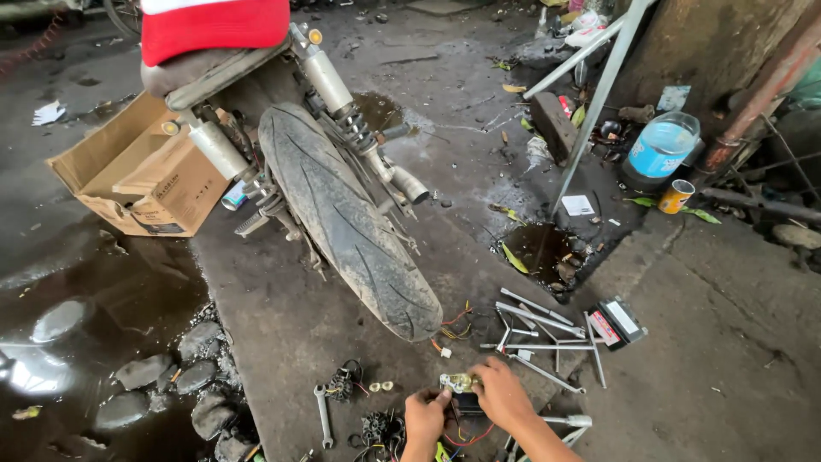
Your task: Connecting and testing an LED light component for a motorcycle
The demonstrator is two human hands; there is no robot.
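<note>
Head view, looking down: we see a small brass-coloured part (pixel 457 382) low in the middle of the picture, just above the concrete floor (pixel 282 325). Both hands are clamped on it. The left hand (pixel 425 415) pinches its left end with the fingertips, and the right hand (pixel 500 395) curls over its right side, so the part seems steadied from both ends. Coloured wires (pixel 466 436) trail beneath the hands.

Just left lie two small pale rings (pixel 380 386), a tangle of dark wiring (pixel 344 382) and a spanner (pixel 322 415). To the right, near the right hand, a cluster of long T-handled wrenches (pixel 543 334) is spread within easy reach, with a small black battery-like box (pixel 618 322) beside them.

Above the hands stands a motorcycle's rear tyre (pixel 346 214), with shock absorbers on both sides. An open cardboard box (pixel 141 175) sits to its left. Puddles (pixel 103 282) and stones (pixel 162 372) fill the left edge. A blue-lidded jar (pixel 663 147) and a can (pixel 676 196) stand at upper right.
</note>
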